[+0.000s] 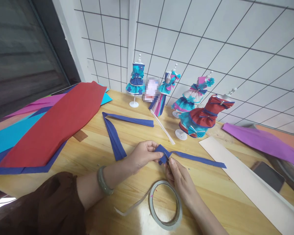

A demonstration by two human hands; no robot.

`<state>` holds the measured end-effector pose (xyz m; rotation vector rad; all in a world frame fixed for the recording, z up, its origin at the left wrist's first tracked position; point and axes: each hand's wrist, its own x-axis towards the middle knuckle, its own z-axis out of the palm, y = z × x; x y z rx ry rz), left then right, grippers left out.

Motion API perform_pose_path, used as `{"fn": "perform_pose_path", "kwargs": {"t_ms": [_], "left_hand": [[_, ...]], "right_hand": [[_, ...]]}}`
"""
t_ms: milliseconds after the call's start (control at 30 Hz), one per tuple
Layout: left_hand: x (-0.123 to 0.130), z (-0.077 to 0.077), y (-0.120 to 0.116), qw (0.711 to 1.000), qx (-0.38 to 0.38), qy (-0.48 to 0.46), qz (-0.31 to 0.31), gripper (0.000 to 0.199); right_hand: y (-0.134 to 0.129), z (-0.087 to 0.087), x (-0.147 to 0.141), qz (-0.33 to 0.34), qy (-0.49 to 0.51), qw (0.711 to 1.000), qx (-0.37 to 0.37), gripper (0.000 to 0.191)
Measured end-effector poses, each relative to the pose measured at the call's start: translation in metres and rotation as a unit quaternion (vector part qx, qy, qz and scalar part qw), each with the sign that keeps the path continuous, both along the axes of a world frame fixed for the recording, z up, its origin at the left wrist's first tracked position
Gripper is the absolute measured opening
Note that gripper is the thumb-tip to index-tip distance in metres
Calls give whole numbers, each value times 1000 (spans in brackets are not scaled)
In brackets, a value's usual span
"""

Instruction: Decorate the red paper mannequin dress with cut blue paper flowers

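Note:
My left hand [148, 155] pinches a small folded piece of dark blue crepe paper [162, 152] between thumb and fingers. In my right hand [178, 176] is a pair of small dark scissors [167, 158], mostly covered by the fingers, with the blades at the blue paper. From that spot a narrow blue paper strip [201, 157] runs off to the right over the table. Just below my hands lies a roll of double-sided tape [151, 205], its loose end curling left. A longer blue strip [129, 120], bent into a V, rests beyond my left hand.
Several small dress forms in paper dresses, one with a red dress [205, 112], stand along the tiled wall. Stacked crepe sheets, a red sheet [56, 127] on top, cover the left side. A pale paper strip [242, 176], a dark phone [268, 176] and a purple sheet [262, 142] lie right.

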<state>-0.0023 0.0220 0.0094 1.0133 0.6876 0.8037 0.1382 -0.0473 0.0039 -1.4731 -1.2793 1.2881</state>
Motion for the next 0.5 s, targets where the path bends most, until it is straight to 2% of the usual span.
{"fn": "perform_pose_path", "kwargs": {"t_ms": [300,500], "left_hand": [[0,3,2,996,72,53,28,21],[1,1,0,996,71,43,31,24]], "right_hand": [[0,0,0,0,-9,1000,5,40],[1,1,-1,-11,-3,1000,12,42]]}}
